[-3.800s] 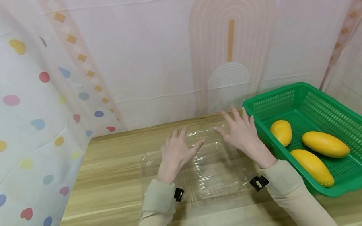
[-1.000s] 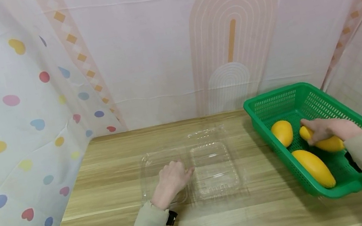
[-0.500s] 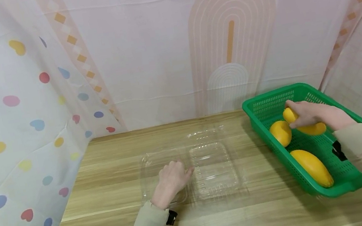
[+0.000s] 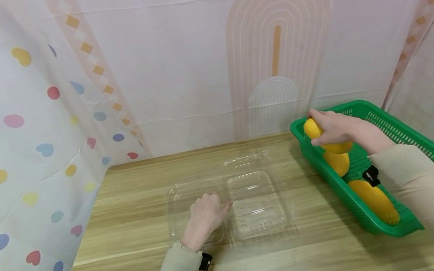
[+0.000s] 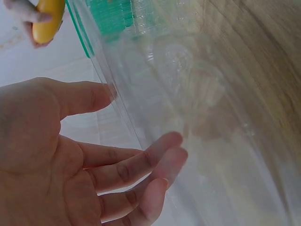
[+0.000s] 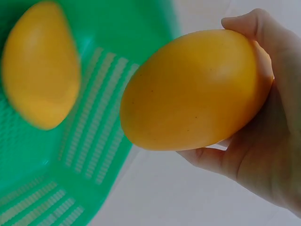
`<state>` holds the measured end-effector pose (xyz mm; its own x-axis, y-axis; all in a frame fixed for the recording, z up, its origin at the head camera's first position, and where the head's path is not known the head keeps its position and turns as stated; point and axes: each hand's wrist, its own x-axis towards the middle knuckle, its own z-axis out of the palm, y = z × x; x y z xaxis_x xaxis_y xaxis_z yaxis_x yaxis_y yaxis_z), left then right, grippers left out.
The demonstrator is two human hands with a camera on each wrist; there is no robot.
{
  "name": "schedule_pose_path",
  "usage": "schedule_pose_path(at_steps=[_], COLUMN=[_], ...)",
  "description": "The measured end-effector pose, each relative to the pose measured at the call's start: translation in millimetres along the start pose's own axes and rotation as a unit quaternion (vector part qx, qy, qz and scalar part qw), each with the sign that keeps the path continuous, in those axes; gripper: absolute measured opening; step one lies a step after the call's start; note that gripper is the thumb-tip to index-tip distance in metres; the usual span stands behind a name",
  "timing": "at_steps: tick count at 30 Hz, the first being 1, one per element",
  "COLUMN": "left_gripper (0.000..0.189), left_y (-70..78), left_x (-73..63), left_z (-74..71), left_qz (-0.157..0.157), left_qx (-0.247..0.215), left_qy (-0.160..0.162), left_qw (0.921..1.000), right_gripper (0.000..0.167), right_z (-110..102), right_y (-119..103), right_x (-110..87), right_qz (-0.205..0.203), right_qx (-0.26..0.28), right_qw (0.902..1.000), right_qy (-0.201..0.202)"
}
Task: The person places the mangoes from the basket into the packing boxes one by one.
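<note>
Two oval yellow mangoes (image 4: 374, 202), head view, left inside the green perforated plastic basket (image 4: 411, 140); third mango (image 4: 312, 128) lifted over its rim. Rectangular clear plastic container (image 4: 257, 203), left of basket: none inside, apparently early on. Left wrist: left hand (image 5: 66, 162) half-open, touching container. Right wrist: right hand (image 6: 268, 150) gripping third mango.

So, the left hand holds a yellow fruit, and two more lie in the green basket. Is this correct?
Wrong hand: the right hand holds the yellow fruit, as the head view shows; two more lie in the green basket.
</note>
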<state>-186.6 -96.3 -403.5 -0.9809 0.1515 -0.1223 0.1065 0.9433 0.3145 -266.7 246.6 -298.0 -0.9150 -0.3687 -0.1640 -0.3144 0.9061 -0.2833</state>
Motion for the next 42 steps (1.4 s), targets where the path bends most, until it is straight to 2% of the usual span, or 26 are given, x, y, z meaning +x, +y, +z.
schedule_pose_path(at_steps=[8,15,22,31,38,42], left_gripper=[0.048,0.048,0.045,0.042,0.043,0.040], left_y=[0.5,2.3,3.0,2.5,2.8,2.6], left_x=[-0.2,-0.5,0.0,0.0,1.2,1.8], left_z=[-0.4,-0.7,-0.7,-0.6,-0.5,0.1], left_qz=[0.003,0.004,0.007,0.011,0.013,0.015], left_qx=[-0.006,-0.009,-0.012,0.001,0.003,0.006], left_qy=[0.004,0.008,0.008,0.017,0.022,0.024], left_qw=[1.0000,0.9999,0.9999,0.9998,0.9997,0.9996], right_gripper=[0.057,0.061,0.061,0.056,0.078,0.073], right_z=[3.2,26.2,49.7,75.9,92.8,104.1], right_y=[-41.2,-73.1,-95.7,-118.2,-132.0,-138.0], right_x=[23.6,43.8,55.3,67.5,77.3,81.9], right_qz=[-0.019,-0.032,-0.039,-0.020,0.001,0.021], right_qx=[-0.001,0.027,0.041,0.066,0.082,0.077], right_qw=[0.9996,0.9989,0.9981,0.9971,0.9966,0.9968], right_qy=[0.021,0.020,0.026,0.031,0.003,-0.007])
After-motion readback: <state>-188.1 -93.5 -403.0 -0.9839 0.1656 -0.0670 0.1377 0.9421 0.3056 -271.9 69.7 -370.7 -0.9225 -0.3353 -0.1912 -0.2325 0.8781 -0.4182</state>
